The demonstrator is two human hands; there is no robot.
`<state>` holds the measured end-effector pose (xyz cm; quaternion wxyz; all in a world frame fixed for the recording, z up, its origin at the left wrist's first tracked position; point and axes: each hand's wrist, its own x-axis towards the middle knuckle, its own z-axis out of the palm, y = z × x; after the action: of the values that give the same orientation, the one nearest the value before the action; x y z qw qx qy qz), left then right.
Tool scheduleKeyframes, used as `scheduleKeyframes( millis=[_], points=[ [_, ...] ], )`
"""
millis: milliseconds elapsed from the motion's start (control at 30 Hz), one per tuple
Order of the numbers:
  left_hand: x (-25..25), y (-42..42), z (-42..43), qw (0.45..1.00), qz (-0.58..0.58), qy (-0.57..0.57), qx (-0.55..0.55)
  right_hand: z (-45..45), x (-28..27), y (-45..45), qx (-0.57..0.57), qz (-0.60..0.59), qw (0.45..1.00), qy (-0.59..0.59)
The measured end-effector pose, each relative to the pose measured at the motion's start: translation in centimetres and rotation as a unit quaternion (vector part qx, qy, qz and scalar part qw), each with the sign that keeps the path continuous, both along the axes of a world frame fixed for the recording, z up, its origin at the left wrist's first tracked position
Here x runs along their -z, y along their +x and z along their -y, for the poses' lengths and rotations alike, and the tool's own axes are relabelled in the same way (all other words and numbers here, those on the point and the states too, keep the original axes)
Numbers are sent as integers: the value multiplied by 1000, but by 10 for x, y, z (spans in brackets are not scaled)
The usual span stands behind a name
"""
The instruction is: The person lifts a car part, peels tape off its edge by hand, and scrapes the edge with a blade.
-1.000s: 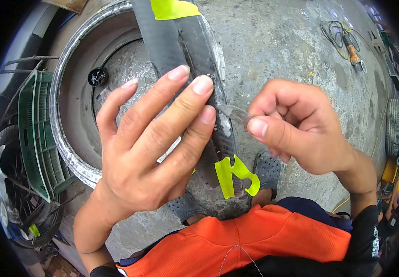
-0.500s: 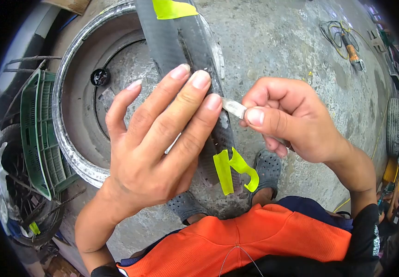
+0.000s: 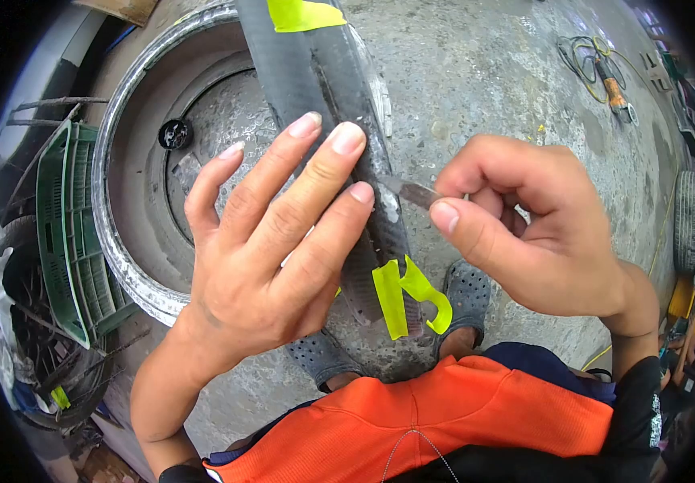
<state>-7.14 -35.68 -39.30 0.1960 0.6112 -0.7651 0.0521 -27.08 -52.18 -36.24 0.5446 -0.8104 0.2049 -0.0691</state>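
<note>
A long dark woven-patterned panel [image 3: 295, 68] lies over the rim of a round tub-like ring, with yellow-green tape [image 3: 305, 14] at its top and more tape strips [image 3: 391, 299] near its lower end. My left hand [image 3: 271, 233] rests on the panel, fingers spread. Between thumb and forefinger, my right hand [image 3: 524, 225] pinches a small thin blade [image 3: 413, 193], whose tip touches the panel's right edge beside a whitish patch [image 3: 390, 211]. What lies under my left palm is hidden.
The round ring [image 3: 110, 233] stands at the left, with a small black cup [image 3: 175, 134] inside it. Left of it is a green crate [image 3: 82, 241]. A corded orange tool [image 3: 611, 88] lies at upper right; a tire [image 3: 688, 221] stands at far right. Clogs [image 3: 466, 299] are below.
The blade has turned in my right hand, from showing a pale face to a darker one. My right hand has shifted slightly right and down. My left forefinger has drawn back a little.
</note>
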Motion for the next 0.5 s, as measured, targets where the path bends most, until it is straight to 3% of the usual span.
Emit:
scheduleKeyframes(
  millis=[200,500],
  points=[
    [1,2,0,1000,7,-3,0,0,-7,-1,-4,-28,999,-43],
    [6,5,1,1000,-5,-18,9,-3,0,2,26,-24,998,48]
  ],
)
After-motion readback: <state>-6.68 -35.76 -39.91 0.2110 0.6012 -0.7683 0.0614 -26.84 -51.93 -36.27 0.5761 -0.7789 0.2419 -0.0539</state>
